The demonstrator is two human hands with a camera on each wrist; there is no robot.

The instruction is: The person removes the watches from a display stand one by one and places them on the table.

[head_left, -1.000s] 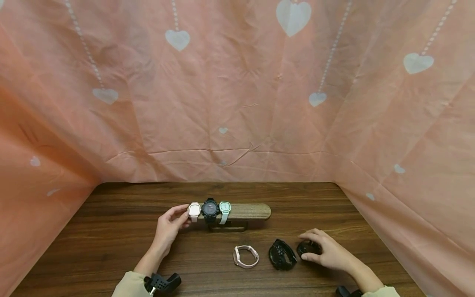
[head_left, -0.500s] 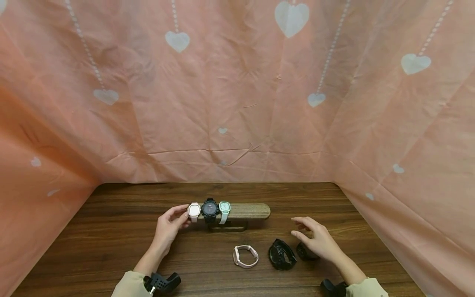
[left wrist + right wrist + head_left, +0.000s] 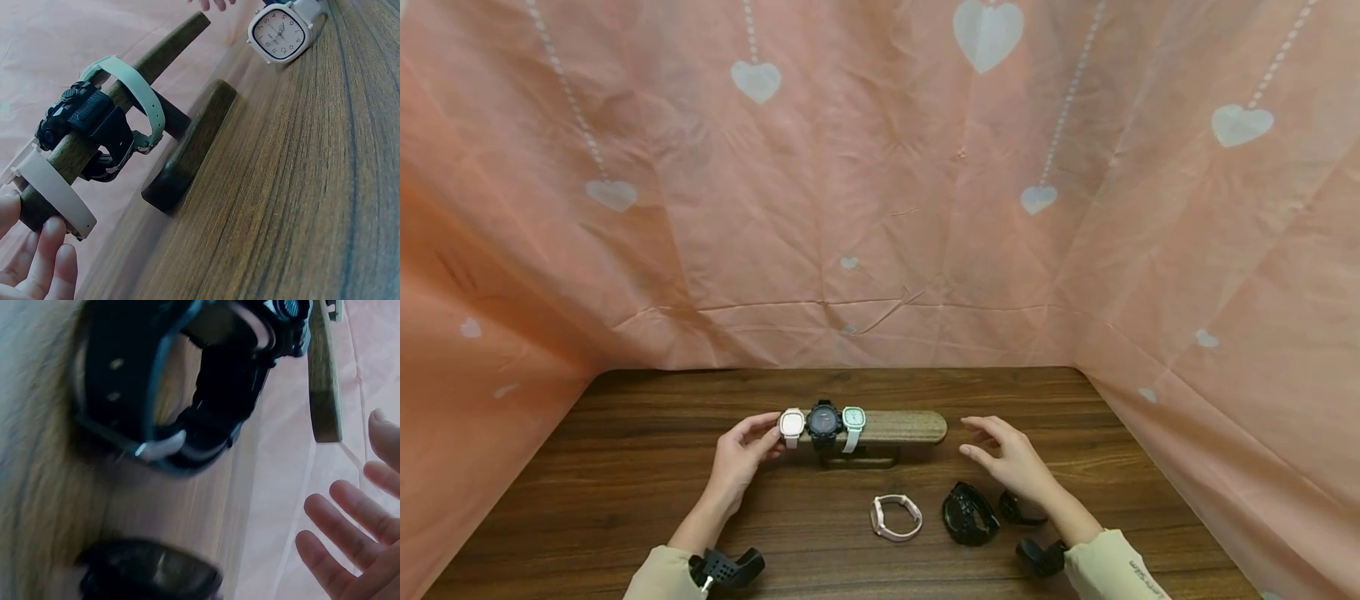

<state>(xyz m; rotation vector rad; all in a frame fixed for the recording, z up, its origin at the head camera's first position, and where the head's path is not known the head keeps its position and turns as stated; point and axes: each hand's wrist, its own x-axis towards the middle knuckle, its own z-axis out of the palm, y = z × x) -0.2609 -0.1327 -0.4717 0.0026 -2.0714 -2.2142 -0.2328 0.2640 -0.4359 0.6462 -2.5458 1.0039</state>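
My left hand holds the left end of the wooden watch stand, thumb and fingers around the bar tip beside the pale pink watch. A black watch and a mint-green watch sit beside it on the bar. Just off the bar's right end, my right hand is in the air with nothing in it, its fingers apart and slightly bent in the right wrist view.
On the table in front of the stand lie a pale pink watch, a black watch and another black watch, partly behind the right forearm. A pink curtain surrounds the table's back and sides.
My right hand has left the rightmost black watch and moved up and leftward toward the stand's right end. That watch stays on the table. The left hand has kept its place.
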